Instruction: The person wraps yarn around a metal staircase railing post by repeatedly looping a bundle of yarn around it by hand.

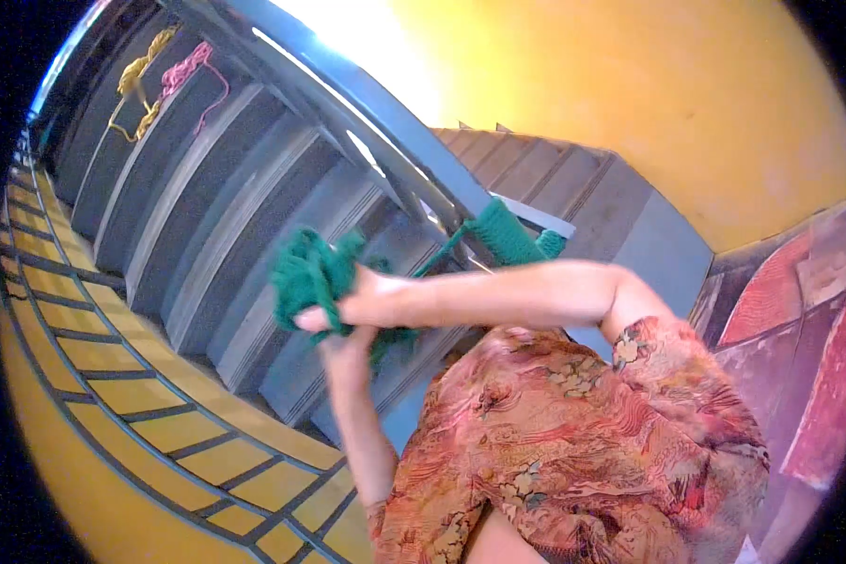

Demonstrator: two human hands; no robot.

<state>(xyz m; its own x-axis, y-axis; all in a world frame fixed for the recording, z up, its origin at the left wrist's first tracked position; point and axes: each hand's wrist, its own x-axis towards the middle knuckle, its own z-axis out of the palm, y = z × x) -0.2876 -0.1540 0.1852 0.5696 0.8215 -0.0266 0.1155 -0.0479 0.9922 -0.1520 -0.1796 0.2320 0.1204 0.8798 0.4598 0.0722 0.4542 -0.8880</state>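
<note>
A loose bundle of green yarn (pixel 305 277) is held between my two hands above the stairs. My right hand (pixel 365 296) reaches in from the right with its fingers wrapped in the yarn. My left hand (pixel 343 346) comes up from below and grips the bundle's underside, its fingers mostly hidden by yarn. A green strand runs from the bundle to a thick green wrapping (pixel 506 233) around the stair railing. Motion blurs both hands a little.
Grey stairs (pixel 244 211) go down beneath my hands. A blue-grey handrail (pixel 385 108) crosses above them. Yellow yarn (pixel 139 80) and pink yarn (pixel 186 70) lie on steps at the upper left. A black metal grille (pixel 150 414) lines the yellow wall.
</note>
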